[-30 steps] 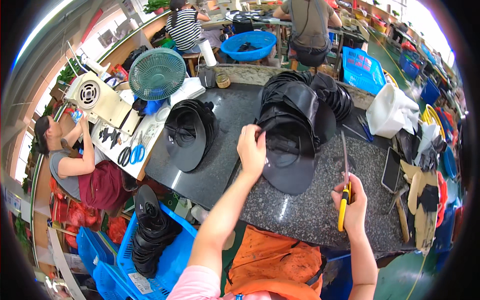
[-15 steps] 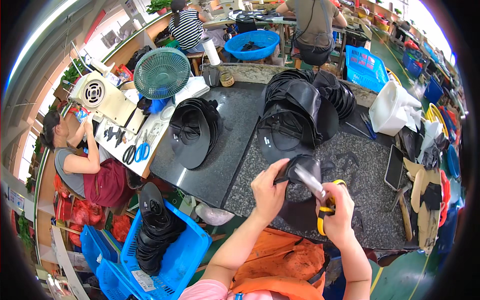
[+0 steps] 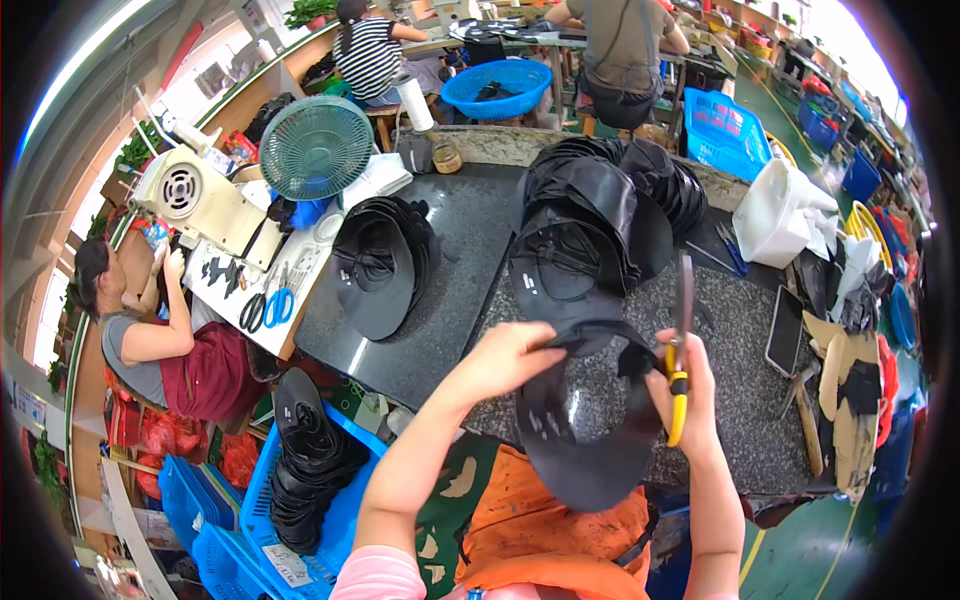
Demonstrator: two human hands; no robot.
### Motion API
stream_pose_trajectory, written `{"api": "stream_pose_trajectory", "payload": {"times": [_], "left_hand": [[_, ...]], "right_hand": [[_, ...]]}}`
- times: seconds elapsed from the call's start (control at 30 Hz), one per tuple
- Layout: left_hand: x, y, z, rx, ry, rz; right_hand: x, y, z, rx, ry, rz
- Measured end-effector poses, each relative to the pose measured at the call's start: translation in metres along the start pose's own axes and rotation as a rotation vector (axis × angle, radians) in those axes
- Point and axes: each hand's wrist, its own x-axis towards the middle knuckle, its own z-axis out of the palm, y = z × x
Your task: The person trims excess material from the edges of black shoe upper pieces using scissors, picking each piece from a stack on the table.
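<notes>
A black piece that looks like a leather shoe upper (image 3: pixel 580 465) is spread between my hands, its rounded end hanging toward me over the bench's near edge. My left hand (image 3: pixel 505 362) pinches its far left edge between thumb and fingers. My right hand (image 3: pixel 690 390) is closed around scissors (image 3: pixel 678 380) with yellow and black handles, blades pointing up and away from the piece. The right fingertips touch the piece's right edge; whether they grip it I cannot tell. Just beyond, a large stack of similar black uppers (image 3: pixel 565 265) stands on the bench.
Left of the large stack is a smaller upper stack (image 3: pixel 375 285). A phone (image 3: pixel 785 330), a hammer (image 3: pixel 800 420) and a white container (image 3: pixel 780 215) lie right. A blue basket (image 3: pixel 350 520) of uppers stands lower left. A co-worker (image 3: pixel 165 340) sits left by a sewing machine (image 3: pixel 190 195).
The scissors' blades have come away from the upper and turned upward. The upper has been opened out and lowered toward me. My left hand has moved slightly left.
</notes>
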Motion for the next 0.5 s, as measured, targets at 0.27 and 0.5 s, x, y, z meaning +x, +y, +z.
{"api": "stream_pose_trajectory", "payload": {"times": [0.27, 0.5], "left_hand": [[0.008, 0.004, 0.049, -0.244, 0.412, 0.077], [-0.015, -0.021, 0.046, -1.232, -0.177, 0.065]], "right_hand": [[0.011, -0.007, 0.02, 0.034, -0.148, -0.208], [0.026, -0.003, -0.006, 0.332, -0.299, 0.181]]}}
